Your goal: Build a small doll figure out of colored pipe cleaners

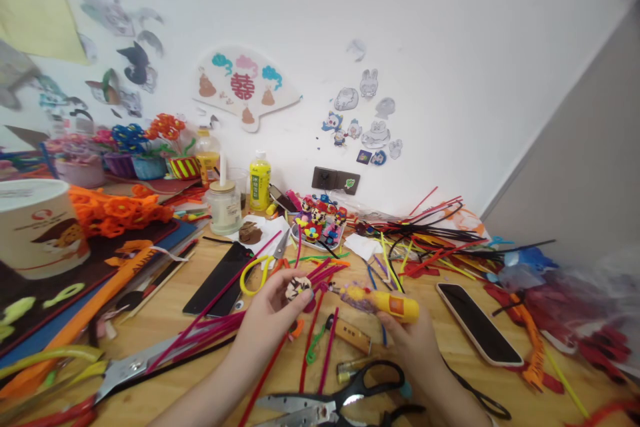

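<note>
Near the table's middle, my left hand (280,307) pinches a small cream-and-black figure (299,288). Magenta pipe cleaners (327,271) stick out just beyond its fingers; whether they belong to the figure I cannot tell. My right hand (407,333) is wrapped round a yellow glue gun (395,305), its nozzle pointing left and close to the figure. Below the hands lie a brown lighter-like stick (353,335), a green curl of pipe cleaner (314,347) and black-handled scissors (340,400).
A phone (480,323) lies at right, beside heaped pipe cleaners (435,233). Yellow-handled scissors (253,277) rest on a black slab (220,283). Small figures fill a tray (325,240) behind. A paper cup (40,230), large shears (130,367) and a yellow bottle (260,181) stand or lie leftward.
</note>
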Demonstrator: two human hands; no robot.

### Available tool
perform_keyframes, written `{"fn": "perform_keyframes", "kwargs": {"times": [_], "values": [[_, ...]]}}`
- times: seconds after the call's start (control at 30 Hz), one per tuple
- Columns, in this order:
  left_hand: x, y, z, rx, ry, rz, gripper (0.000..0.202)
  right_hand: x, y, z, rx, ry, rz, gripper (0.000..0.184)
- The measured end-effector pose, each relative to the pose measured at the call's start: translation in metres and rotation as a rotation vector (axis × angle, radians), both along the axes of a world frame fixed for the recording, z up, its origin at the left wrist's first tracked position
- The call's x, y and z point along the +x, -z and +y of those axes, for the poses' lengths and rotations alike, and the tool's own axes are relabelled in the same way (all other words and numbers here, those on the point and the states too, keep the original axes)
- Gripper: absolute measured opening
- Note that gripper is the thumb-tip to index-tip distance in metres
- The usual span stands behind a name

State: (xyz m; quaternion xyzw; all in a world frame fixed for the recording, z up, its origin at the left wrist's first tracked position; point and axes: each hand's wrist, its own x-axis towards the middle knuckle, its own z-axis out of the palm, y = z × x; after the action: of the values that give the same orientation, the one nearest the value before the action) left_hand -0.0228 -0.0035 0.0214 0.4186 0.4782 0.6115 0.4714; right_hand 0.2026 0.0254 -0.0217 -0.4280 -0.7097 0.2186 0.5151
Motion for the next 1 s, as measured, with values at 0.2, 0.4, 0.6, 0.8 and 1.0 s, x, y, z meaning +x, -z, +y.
{"fn": "perform_keyframes", "kwargs": {"times": [0.2,0.4,0.6,0.8,1.0], "values": [[0.001,0.001,-0.001,-0.003,-0.01,-0.002,0.032,0.0,0.0,-0.001,-0.012,-0.007,0.003,0.026],[0.001,0.001,-0.002,-0.029,0.0,-0.007,0.036,0.002,0.007,0.002,0.0,0.012,-0.038,0.028],[0.001,0.0,-0.003,-0.038,0.03,-0.033,0.039,0.003,0.007,0.003,0.007,0.063,-0.159,0.031],[0.002,-0.005,-0.005,-0.059,-0.008,-0.035,0.035,0.006,0.003,0.017,0.097,0.303,-0.702,0.022],[0.002,-0.007,-0.007,-0.056,-0.028,-0.05,0.036,0.017,0.025,0.035,0.127,0.304,-0.714,0.025]]}}
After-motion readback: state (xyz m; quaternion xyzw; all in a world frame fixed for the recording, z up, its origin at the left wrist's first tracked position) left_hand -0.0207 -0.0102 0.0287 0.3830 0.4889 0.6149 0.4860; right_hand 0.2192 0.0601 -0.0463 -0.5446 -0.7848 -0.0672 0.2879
